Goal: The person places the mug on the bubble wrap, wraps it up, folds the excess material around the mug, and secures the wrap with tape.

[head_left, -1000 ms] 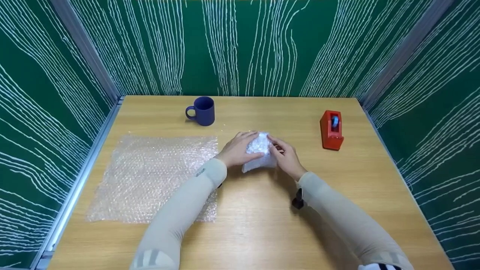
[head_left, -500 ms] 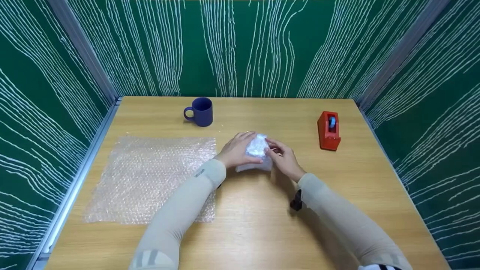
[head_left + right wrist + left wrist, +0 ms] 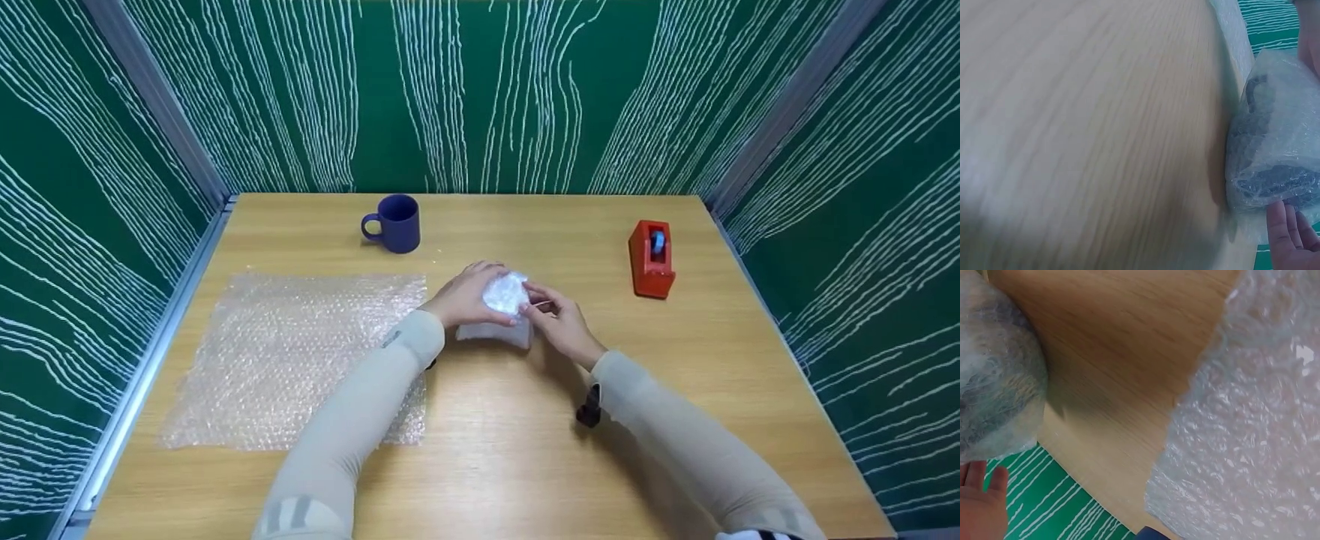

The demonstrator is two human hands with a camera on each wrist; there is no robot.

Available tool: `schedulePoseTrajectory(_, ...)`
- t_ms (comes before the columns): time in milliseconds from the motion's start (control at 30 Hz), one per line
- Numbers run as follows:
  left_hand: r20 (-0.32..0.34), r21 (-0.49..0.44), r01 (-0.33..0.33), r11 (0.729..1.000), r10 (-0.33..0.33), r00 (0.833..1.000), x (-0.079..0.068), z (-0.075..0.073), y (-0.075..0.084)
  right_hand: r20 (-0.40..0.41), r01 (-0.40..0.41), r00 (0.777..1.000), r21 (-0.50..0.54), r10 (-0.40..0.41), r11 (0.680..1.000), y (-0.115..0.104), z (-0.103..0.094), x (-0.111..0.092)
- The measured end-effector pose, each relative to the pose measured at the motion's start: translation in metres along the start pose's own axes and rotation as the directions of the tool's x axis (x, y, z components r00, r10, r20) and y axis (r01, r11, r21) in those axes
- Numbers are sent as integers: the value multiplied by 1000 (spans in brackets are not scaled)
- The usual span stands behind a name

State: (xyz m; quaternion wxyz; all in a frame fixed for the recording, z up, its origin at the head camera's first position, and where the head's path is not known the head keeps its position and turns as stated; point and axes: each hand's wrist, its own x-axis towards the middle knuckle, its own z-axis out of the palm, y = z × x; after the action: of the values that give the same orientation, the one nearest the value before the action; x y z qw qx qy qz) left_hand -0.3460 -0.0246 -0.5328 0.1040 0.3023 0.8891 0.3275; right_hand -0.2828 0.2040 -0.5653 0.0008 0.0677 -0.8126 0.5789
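A bundle of bubble wrap is held between both hands over the middle of the table. Through its clear layers a dark shape shows in the right wrist view, with a curved outline on one side of the wrapped bundle. The left hand grips it from the left, thumb across the near side. On the right, the right hand pinches the wrap between thumb and fingers. A loose flap of the wrap hangs toward the near side, below the left thumb. The fingers' far sides are hidden in the head view.
A flat bubble wrap sheet lies on the left of the wooden table. Behind it stands a dark blue mug, handle to the left. At the right sits a red tape dispenser with blue tape. Green walls with white lines enclose the table.
The bundle has turned between the hands, and its near flap has swung left and spread wider. Both hands have shifted slightly left, and the head view has drifted a little.
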Motion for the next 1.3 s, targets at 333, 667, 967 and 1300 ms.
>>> schedulePoseTrajectory(333,9,-85,6,996,-6,1000,-4,-8,-3,69,-34,997,-32,37,999,-4,-1,-2)
schedulePoseTrajectory(667,18,-93,35,995,-33,999,-5,-7,2,52,-49,997,-51,52,997,1,-21,-2)
schedulePoseTrajectory(967,25,-122,62,991,-59,998,-6,-6,2,8,-63,998,-87,64,994,8,-41,0)
schedulePoseTrajectory(1300,22,-109,47,993,-45,999,-3,-4,1,-59,-89,995,-122,83,988,14,-74,3)
